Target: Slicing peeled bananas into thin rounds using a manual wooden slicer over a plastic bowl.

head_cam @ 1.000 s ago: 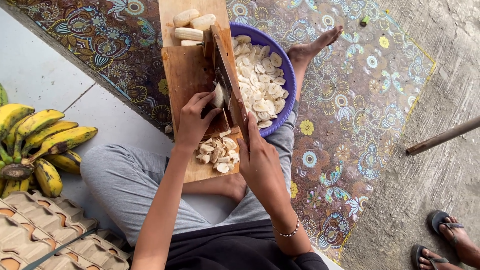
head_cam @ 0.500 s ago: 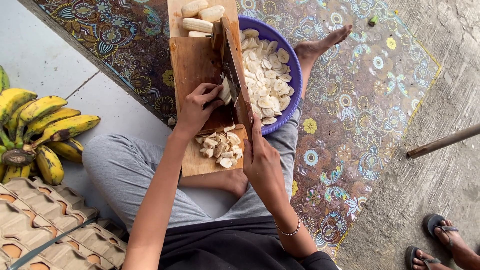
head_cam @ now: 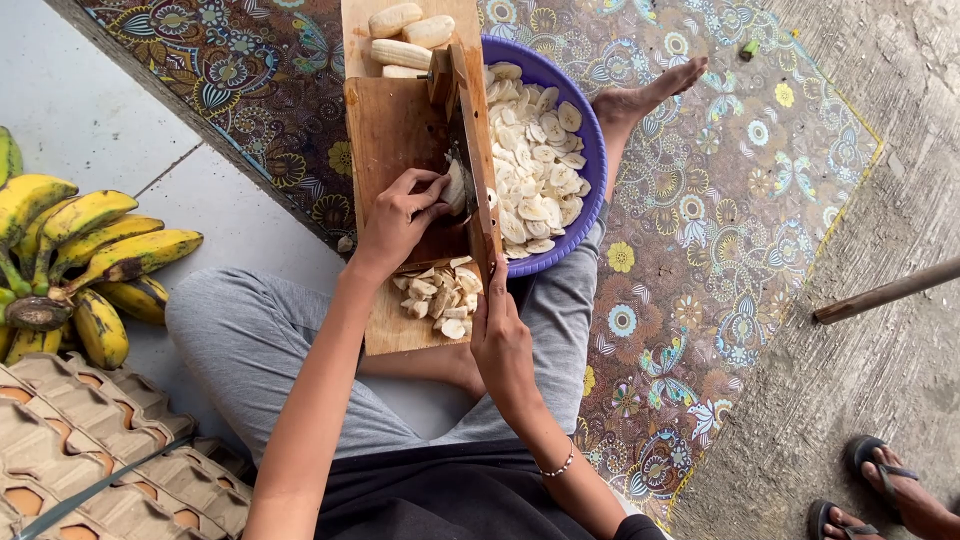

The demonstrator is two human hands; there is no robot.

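A wooden cutting board (head_cam: pixel 390 120) rests on my lap and reaches away from me. My left hand (head_cam: pixel 398 218) presses a peeled banana (head_cam: pixel 456 186) against the blade of a long hinged knife (head_cam: pixel 464 150). My right hand (head_cam: pixel 500 335) grips the knife's wooden handle at the board's right edge. A pile of banana slices (head_cam: pixel 440 292) lies on the near part of the board. Whole peeled bananas (head_cam: pixel 405 35) sit at its far end. A purple bowl (head_cam: pixel 588 135) full of slices stands just right of the board.
A bunch of yellow bananas (head_cam: pixel 75 255) lies at the left. Cardboard egg trays (head_cam: pixel 95 450) are stacked at the lower left. A patterned mat (head_cam: pixel 700 250) covers the floor. A wooden pole (head_cam: pixel 885 292) and another person's sandalled feet (head_cam: pixel 880 490) are at the right.
My left hand has pushed the banana along the board toward the blade. The slice pile near me has grown. The view has shifted slightly.
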